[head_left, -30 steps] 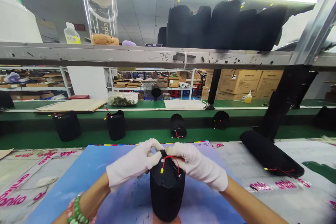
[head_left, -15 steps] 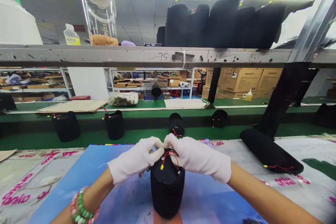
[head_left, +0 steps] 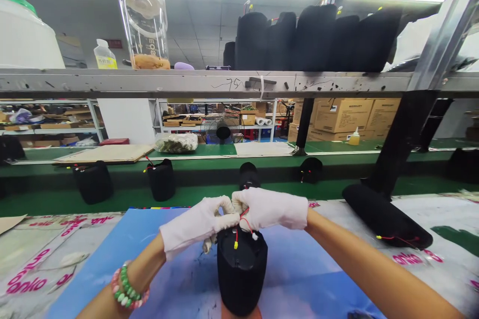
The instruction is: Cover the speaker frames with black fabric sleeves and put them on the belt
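Working, prob., at far top edge of blk cylinder [head_left: 242, 275] on blue sheet [head_left: 179, 284], L hand [head_left: 200, 220] & R hand [head_left: 270, 208] fingers bunched close there, exact grip can't tell; next move prob. needs yel. plug [head_left: 236, 245] & white plug [head_left: 255, 236] kept clear.

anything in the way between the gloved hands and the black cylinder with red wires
Nothing visible: the left hand and right hand are both at the far top edge of the black cylinder. Its own red wires come out beside them, without blocking either hand.
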`<state>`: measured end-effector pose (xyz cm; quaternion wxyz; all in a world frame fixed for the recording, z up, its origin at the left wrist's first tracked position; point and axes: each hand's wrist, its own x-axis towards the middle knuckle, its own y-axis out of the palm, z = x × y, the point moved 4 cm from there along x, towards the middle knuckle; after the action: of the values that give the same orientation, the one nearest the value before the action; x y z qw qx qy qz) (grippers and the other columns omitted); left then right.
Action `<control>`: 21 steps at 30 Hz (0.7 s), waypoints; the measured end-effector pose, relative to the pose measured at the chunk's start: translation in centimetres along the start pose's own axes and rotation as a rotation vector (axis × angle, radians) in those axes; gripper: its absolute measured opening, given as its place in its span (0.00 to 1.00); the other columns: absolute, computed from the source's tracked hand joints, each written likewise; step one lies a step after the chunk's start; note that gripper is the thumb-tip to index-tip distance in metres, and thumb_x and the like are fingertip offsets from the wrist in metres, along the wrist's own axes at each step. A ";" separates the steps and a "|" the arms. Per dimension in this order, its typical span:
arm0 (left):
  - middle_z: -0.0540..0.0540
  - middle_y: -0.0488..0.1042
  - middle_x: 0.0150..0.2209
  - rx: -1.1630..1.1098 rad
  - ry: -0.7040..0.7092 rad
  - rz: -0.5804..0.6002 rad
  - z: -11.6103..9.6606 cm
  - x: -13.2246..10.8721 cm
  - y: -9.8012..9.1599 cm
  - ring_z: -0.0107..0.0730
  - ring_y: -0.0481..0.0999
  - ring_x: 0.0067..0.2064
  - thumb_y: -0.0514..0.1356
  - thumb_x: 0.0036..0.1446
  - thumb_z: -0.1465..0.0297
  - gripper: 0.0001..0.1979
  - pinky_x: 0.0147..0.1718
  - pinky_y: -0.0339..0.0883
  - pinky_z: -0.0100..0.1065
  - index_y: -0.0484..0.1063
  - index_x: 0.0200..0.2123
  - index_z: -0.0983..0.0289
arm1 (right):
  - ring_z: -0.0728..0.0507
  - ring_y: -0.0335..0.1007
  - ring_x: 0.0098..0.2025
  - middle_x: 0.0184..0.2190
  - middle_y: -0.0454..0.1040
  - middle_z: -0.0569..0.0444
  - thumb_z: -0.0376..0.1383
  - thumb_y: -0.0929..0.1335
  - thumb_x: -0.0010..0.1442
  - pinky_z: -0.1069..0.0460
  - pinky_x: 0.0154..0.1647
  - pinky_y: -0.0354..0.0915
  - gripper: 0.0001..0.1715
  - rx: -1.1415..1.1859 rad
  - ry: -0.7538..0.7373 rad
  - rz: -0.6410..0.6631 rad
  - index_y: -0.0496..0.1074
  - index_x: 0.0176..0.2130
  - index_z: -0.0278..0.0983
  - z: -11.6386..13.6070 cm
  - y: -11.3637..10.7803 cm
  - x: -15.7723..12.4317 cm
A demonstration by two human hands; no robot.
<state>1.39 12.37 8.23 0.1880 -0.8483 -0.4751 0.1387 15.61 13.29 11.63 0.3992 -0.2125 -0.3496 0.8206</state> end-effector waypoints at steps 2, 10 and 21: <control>0.41 0.60 0.20 0.014 -0.001 -0.018 0.1 0.1 -0.3 0.20 0.60 0.17 0.58 0.56 0.53 0.16 0.11 0.59 0.22 0.63 0.31 0.59 | 0.53 0.55 0.20 0.18 0.61 0.65 0.29 0.67 0.45 0.58 0.19 0.50 0.09 0.113 0.017 0.062 0.61 0.27 0.39 -0.4 -0.1 0.1; 0.43 0.63 0.20 0.157 0.063 -0.113 -0.5 -0.1 0.0 0.19 0.59 0.15 0.55 0.57 0.62 0.10 0.09 0.53 0.21 0.66 0.28 0.61 | 0.53 0.62 0.23 0.27 0.68 0.59 0.38 0.67 0.57 0.57 0.22 0.60 0.14 0.398 -0.011 0.139 0.71 0.43 0.35 -2.5 -0.5 -2.9; 0.45 0.68 0.23 -0.082 0.063 -0.084 0.2 -2.1 -0.5 0.26 0.70 0.21 0.51 0.62 0.51 0.20 0.22 0.71 0.31 0.68 0.42 0.61 | 0.49 0.69 0.29 0.30 0.70 0.59 0.39 0.70 0.58 0.53 0.30 0.66 0.24 0.713 -0.037 -0.171 0.64 0.53 0.41 -4.5 2.2 -5.7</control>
<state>-0.16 10.82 8.45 0.1736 -0.8386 -0.5095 0.0843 20.69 9.58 7.41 0.5090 -0.0151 -0.0652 0.8582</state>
